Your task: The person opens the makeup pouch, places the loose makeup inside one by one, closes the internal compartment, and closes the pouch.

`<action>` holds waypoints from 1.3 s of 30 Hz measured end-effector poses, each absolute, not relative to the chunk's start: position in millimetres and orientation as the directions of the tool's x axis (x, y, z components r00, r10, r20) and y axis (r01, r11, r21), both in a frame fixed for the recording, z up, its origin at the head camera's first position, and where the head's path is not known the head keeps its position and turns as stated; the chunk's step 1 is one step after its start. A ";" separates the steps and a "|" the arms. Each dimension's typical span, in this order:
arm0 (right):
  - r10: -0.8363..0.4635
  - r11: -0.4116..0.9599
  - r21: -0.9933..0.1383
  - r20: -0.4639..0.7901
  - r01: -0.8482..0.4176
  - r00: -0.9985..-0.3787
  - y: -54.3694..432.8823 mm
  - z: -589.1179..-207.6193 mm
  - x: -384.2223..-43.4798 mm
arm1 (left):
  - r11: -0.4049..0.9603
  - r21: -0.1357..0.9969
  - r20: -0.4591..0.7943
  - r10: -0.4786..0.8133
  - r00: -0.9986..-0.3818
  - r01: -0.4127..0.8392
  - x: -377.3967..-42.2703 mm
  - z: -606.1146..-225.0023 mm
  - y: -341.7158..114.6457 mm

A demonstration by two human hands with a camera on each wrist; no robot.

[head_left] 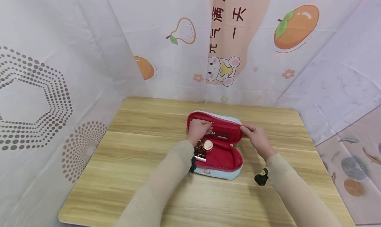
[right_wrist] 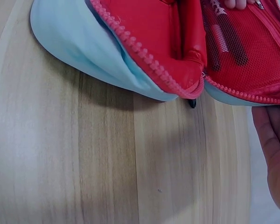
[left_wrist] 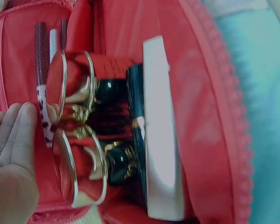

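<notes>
A light-blue cosmetic bag [head_left: 223,158] with red lining lies unzipped on the table, its lid raised at the back. My left hand [head_left: 197,132] pinches the zipper pull of the lid's mesh pocket [right_wrist: 266,60]. With my right hand [head_left: 256,138] I grip the lid's right edge, fingers at its outer side. Slim pencils [left_wrist: 42,56] sit behind the mesh. In the bag's base are two round gold-rimmed containers [head_left: 207,145], small dark-capped pieces between them, a black tube [left_wrist: 136,93] and a white stick-shaped item [left_wrist: 161,135].
The wood-grain table [head_left: 131,157] stretches out on both sides of the bag. Printed curtains [head_left: 166,65] hang along its back and sides. A black strap device [head_left: 262,177] is on my right wrist.
</notes>
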State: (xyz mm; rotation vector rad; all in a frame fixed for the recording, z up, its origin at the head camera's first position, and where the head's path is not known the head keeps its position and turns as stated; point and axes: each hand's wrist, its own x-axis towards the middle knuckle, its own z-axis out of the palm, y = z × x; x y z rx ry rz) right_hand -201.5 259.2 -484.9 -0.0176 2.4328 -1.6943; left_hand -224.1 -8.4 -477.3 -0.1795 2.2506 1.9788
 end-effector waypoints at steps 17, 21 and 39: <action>-0.110 0.368 -0.925 -0.144 0.095 -0.983 259.1 -483.1 -201.0 | 0.158 0.973 -0.166 -0.032 -0.986 -0.169 -229.6 -478.8 -36.3; -0.110 0.374 -0.923 -0.143 0.092 -0.984 259.5 -483.3 -201.1 | 0.185 0.968 -0.168 -0.036 -0.985 -0.172 -228.6 -475.7 -40.6; -0.104 0.374 -0.922 -0.144 0.095 -0.984 261.6 -485.0 -201.5 | 0.179 0.963 -0.181 -0.113 -0.977 -0.199 -232.6 -478.7 -63.5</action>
